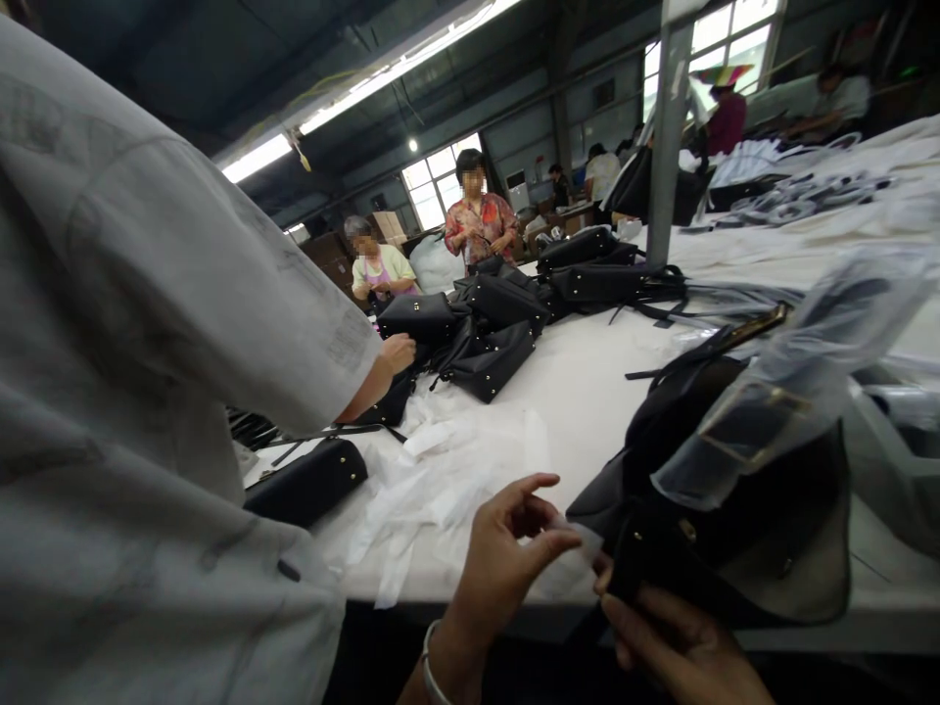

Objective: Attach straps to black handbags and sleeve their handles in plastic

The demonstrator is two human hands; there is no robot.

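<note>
My left hand (506, 558), with a bangle at its wrist, reaches in from the bottom middle. Between its thumb and fingers is a small, thin white sheet (587, 541), paper or film; I cannot tell which. Lower right, my right hand (672, 636) is closed on a black strap (628, 558) at the near edge of a black bag (764, 548). The bag lies on the table with gold-coloured studs showing. Across its top rests a clear plastic sleeve (705, 470) around a gold-coloured buckle (760, 421).
Crumpled white paper (447, 460) covers part of the white table (587, 382). Several black bags (489, 357) are piled farther back. A co-worker's grey sleeve (242, 284) fills the left. A metal post (667, 147) rises behind, and a grey bin (892, 441) stands right.
</note>
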